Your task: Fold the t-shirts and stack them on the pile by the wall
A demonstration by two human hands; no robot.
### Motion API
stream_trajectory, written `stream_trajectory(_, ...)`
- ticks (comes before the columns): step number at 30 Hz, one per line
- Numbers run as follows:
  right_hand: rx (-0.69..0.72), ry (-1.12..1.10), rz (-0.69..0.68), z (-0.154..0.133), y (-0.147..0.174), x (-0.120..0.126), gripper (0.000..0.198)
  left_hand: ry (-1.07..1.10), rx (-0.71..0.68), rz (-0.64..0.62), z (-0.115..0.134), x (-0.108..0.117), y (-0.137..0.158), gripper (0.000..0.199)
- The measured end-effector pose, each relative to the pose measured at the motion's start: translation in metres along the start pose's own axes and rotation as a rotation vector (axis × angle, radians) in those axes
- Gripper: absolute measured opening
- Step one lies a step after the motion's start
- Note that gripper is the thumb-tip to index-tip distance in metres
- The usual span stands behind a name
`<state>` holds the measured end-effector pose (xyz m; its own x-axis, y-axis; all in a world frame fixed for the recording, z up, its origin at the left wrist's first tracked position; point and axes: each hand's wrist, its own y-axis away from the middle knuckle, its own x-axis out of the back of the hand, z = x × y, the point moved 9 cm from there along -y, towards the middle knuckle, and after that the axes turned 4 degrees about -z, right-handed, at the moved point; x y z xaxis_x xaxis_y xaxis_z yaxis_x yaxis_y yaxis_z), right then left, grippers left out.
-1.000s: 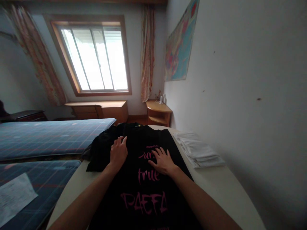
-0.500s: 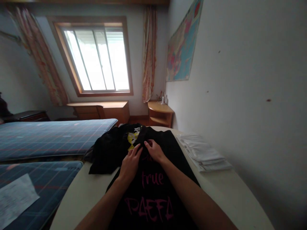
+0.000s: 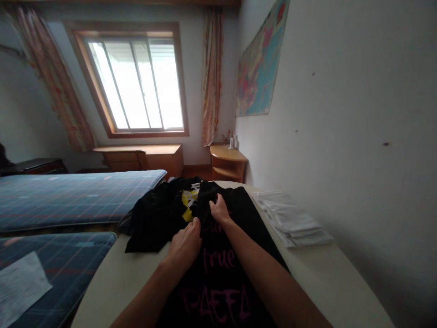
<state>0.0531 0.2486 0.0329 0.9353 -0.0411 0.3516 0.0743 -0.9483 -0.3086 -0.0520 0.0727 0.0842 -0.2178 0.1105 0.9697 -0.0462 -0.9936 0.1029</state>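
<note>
Bare hands work apart from each other over the cloth: the left hand (image 3: 187,239) is nearer, its fingers curled closed on the left edge of a black shirt (image 3: 218,278), while the right hand (image 3: 219,208) sits a little farther off, thumb and fingers bent at the fabric beside the top line of lettering; whether it pinches any cloth I cannot tell. That shirt lies on a pale, round-edged worktop (image 3: 109,282), between the forearms, its long axis running away from the person toward the far edge. Its pink lettering reads upright from the near side, so the top of the print points away. At left, low down, a sheet of paper (image 3: 23,287) lies on a checked mattress (image 3: 68,259). To the right of the shirt is a folded white cloth (image 3: 292,218); to the left and beyond the left hand, other black clothing (image 3: 157,214) is bunched, showing a yellow and white print. Farther back come a second mattress (image 3: 82,193), a wooden desk (image 3: 165,159), a corner shelf (image 3: 228,154), a map (image 3: 261,68) on the right wall and a bright window (image 3: 136,86).
</note>
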Motion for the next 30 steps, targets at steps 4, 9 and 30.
stream_trajectory(4, -0.015, 0.004, 0.034, 0.006, -0.009, 0.016, 0.063, 0.157, -0.154, -0.004, 0.023, 0.005, 0.006, 0.026)
stream_trajectory(9, 0.026, 0.057, 0.018, 0.011, -0.024, 0.046, 0.054, 0.448, -0.299, 0.041, 0.051, -0.008, -0.002, 0.031)
stream_trajectory(30, 0.020, 0.511, -0.100, 0.020, 0.013, 0.061, 0.051, 0.267, -0.420, 0.136, 0.069, -0.075, 0.030, 0.040)
